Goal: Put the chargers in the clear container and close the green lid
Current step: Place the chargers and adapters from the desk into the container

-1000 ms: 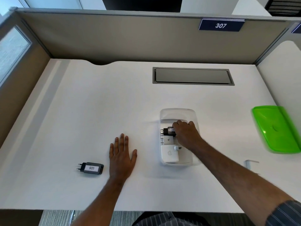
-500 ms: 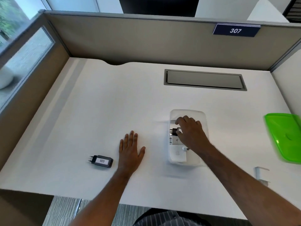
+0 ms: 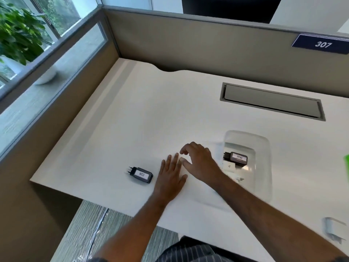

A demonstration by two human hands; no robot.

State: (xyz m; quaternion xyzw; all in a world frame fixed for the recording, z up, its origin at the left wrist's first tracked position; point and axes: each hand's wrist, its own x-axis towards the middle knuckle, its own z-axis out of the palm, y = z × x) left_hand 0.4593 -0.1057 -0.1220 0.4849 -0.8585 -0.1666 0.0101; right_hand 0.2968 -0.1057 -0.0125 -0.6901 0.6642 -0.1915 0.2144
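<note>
A black charger labelled 026 (image 3: 140, 174) lies on the white desk, just left of my left hand (image 3: 171, 178), which rests flat with fingers spread. My right hand (image 3: 198, 163) hovers above my left hand's fingers, empty, with fingers apart and curled. It is left of the clear container (image 3: 264, 146). Inside the container lies a black charger (image 3: 237, 158) on top of white chargers (image 3: 229, 166). Only a sliver of the green lid (image 3: 346, 165) shows at the right edge.
A grey cable hatch (image 3: 272, 101) is set into the desk behind the container. A small white object (image 3: 333, 229) sits near the front right edge. Beige partition walls (image 3: 188, 44) close the back and left. The desk's front edge runs close under my forearms.
My right hand let go of the black charger in the container and moved left out of it, over my left hand. The view swung left, pushing the green lid almost out of frame.
</note>
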